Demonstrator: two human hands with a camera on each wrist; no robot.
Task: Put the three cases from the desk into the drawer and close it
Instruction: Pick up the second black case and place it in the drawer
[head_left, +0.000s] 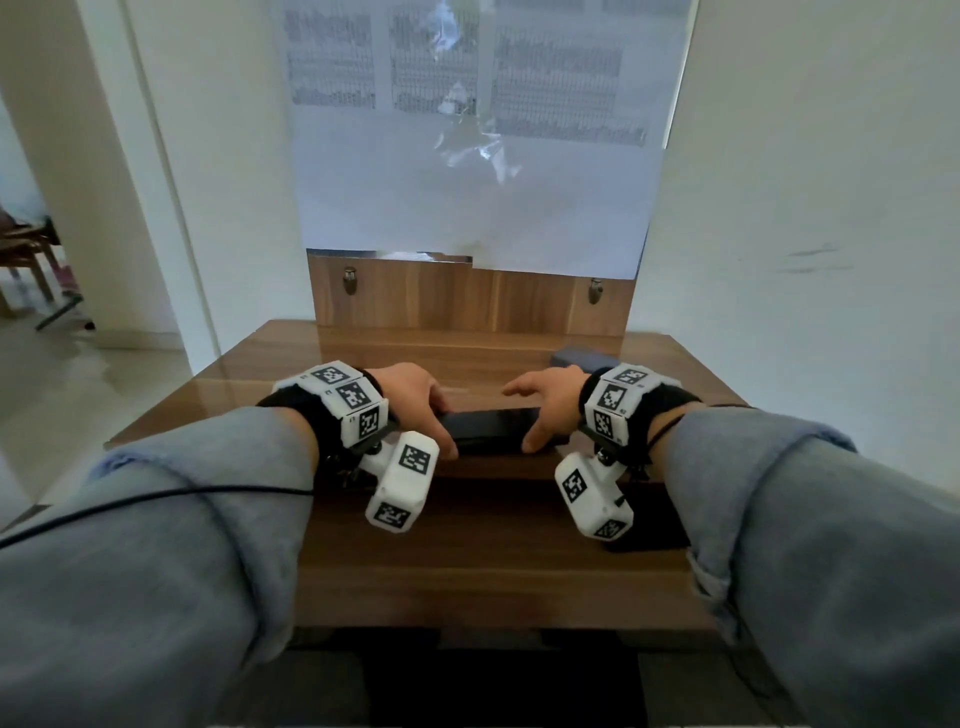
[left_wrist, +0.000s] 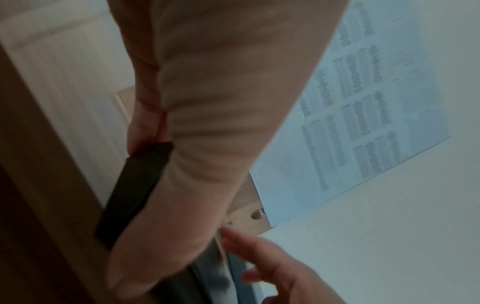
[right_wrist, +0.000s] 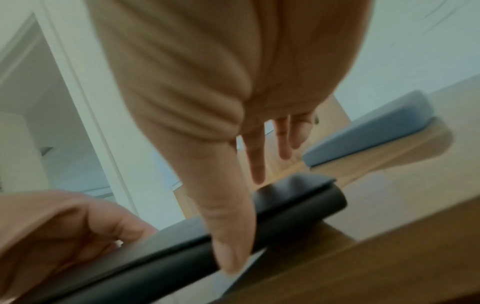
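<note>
Both hands on a black case at the counter's front edge

The left hand (head_left: 415, 397) grips one end of the black case (head_left: 488, 423). The right hand (head_left: 548, 402) pinches the other end, thumb at the front and fingers (right_wrist: 255, 156) straight behind. A grey case (head_left: 584, 358) lies further back on the counter (head_left: 291, 374), to the right.

Glossy brown wood-grain desk (head_left: 291, 384) with an upright wooden back panel (head_left: 415, 296) carrying two metal pegs. A long black rectangular case (head_left: 491, 423) lies near its front edge. A grey-blue rectangular case (head_left: 582, 358) lies flat at the back right, apart from it.
</note>
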